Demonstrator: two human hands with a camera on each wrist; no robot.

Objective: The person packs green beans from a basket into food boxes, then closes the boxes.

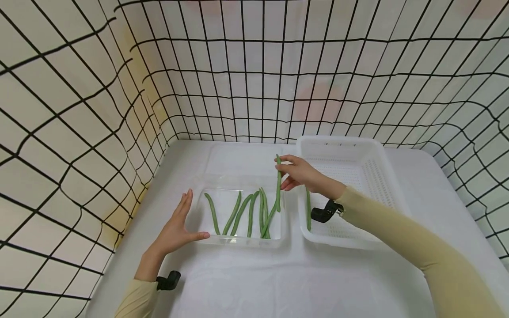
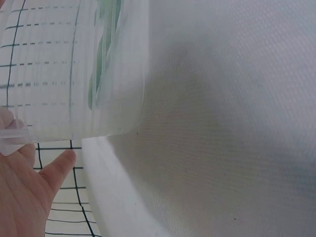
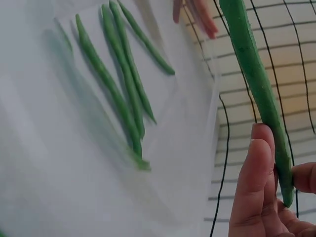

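The right hand (image 1: 301, 172) pinches one green bean (image 1: 279, 190) close to its far end, thumb on one side and fingertips on the other. In the right wrist view the bean's tip pokes out just past the pinch, and most of its length runs free beyond the fingers. From the head view it hangs nearly upright over the right side of a clear box (image 1: 238, 242), its lower end by the topmost part of a slanting bean in that box; whether the two touch cannot be told.

The left hand (image 1: 176, 230) is at the box's front left corner, fingers straight and thumb spread wide toward the front rim. Whether it touches the plastic is unclear.

About seven loose beans (image 1: 234, 216) lie in the box, the rightmost ones bunched and crossing. The box stands toward the left edge of the white-covered table (image 1: 254, 282). A white basket (image 1: 338, 140) stands beside it, nearer the table's right edge, with another bean (image 1: 308, 210) along its left wall, under the right wrist. Black wire mesh (image 1: 262, 70) rises along the table's far, left and right edges.
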